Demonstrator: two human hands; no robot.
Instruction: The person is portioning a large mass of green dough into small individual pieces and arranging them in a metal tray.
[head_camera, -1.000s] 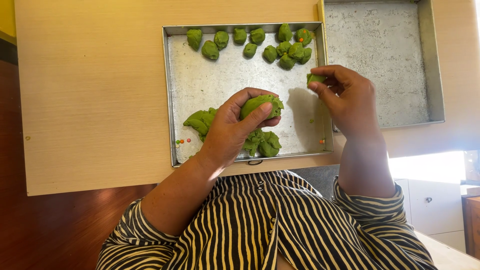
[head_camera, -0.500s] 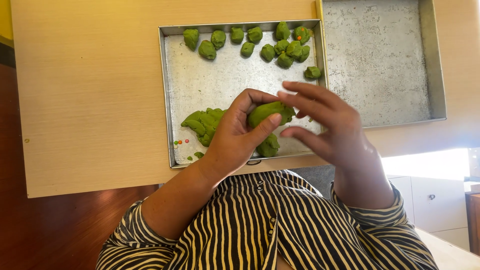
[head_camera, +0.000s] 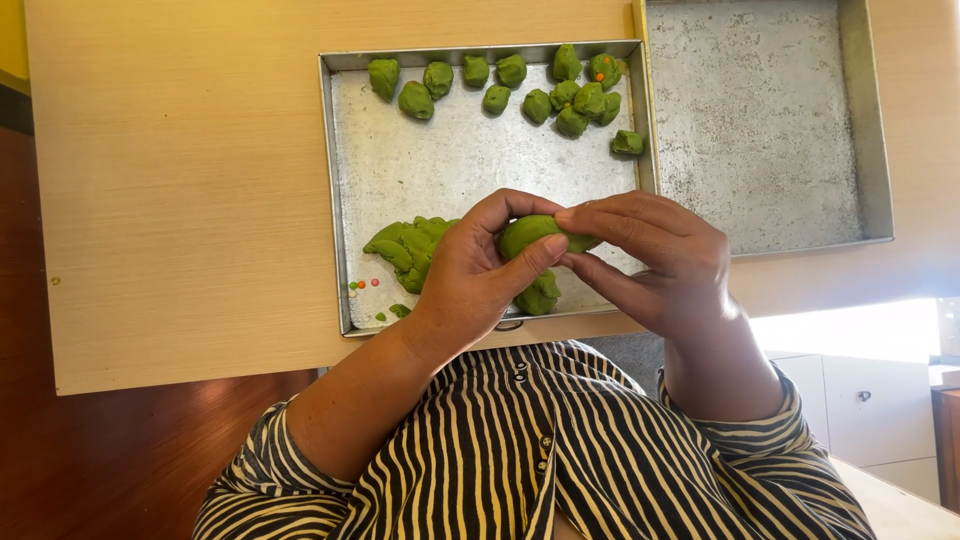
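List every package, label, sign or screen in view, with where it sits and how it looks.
None in view: no package, label, sign or screen.
What is there instead: a metal tray with small green dough pieces on a pale wooden board.
A second, bare metal tray to its right.
The left hand and right hand hold a green dough lump between them.

Dough balls (head_camera: 520, 85) at tray's (head_camera: 470, 165) far edge — second tray (head_camera: 760, 120) right.
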